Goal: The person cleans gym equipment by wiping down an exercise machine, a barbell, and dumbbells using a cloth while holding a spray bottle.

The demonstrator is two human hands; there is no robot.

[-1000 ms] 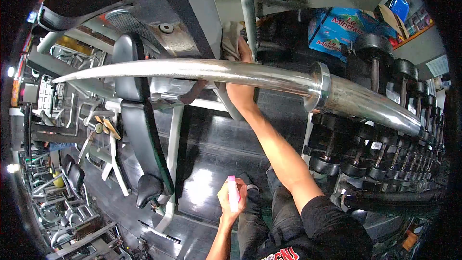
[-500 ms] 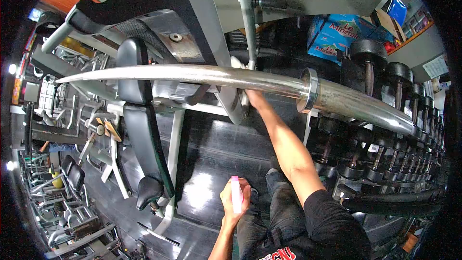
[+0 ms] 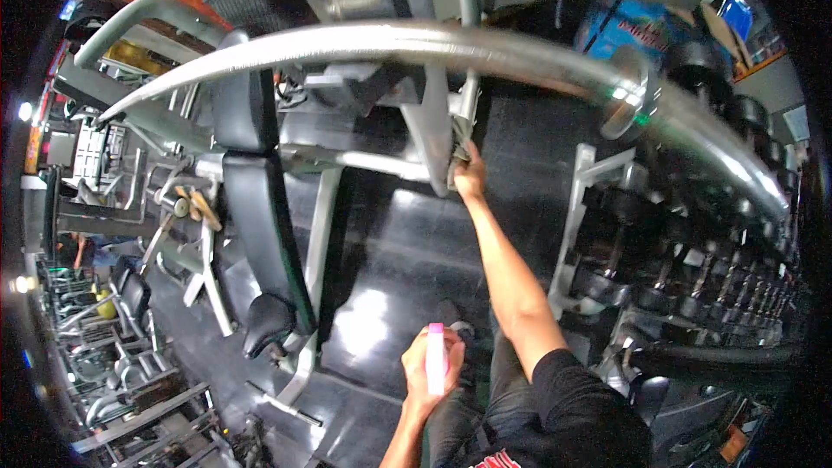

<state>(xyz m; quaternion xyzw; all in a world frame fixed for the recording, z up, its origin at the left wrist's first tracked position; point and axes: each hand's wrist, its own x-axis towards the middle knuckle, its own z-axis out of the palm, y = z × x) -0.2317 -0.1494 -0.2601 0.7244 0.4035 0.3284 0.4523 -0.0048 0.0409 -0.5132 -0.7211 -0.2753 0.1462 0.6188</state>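
Observation:
My left hand (image 3: 433, 362) is closed around a pink and white bottle (image 3: 436, 364), held upright over my legs. Farther forward, my right hand (image 3: 469, 175) grips a greyish cloth (image 3: 462, 146) against the lower end of a grey frame post (image 3: 426, 121) of the bench press. A shiny metal barbell (image 3: 373, 42) crosses the view above both hands, with a collar (image 3: 631, 94) toward its right end. Part of the cloth is hidden by my fingers and the frame.
A black padded bench (image 3: 260, 234) stands to the left. On the right are racks of black dumbbells (image 3: 611, 251). A blue box (image 3: 633, 30) is at the back right. Other gym machines fill the far left, where part of a person (image 3: 82, 247) shows.
My right hand has moved with the cloth from behind the barbell down the frame post, and is now fully below the bar. The view has shifted. My left hand still holds the bottle.

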